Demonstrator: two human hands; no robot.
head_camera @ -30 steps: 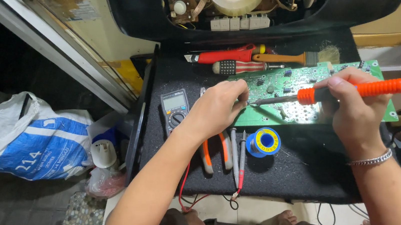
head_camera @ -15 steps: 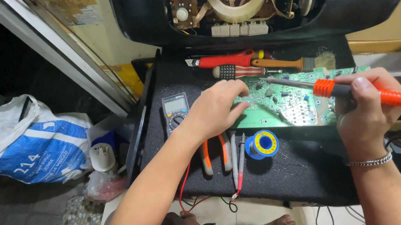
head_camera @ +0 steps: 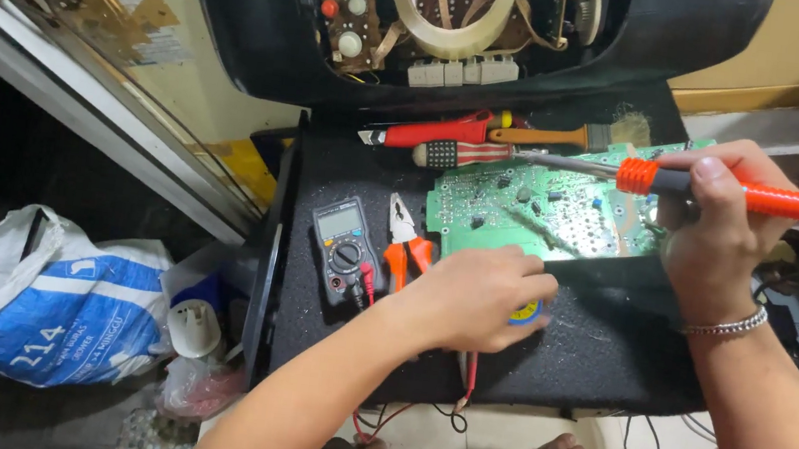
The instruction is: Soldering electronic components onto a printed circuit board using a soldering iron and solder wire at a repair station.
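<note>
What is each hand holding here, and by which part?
Right hand grips the soldering iron by its orange handle. Left hand covers the blue-yellow solder spool; whether it grips it cannot be told.

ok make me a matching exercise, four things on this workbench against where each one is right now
Things:
1. orange-handled soldering iron
2. green circuit board
3. black digital multimeter
4. blue and yellow solder spool

Places:
A. under the left hand
B. left part of the black mat
C. held in the right hand
D. below the iron's tip

Pairs: 1-C, 2-D, 3-B, 4-A
</note>
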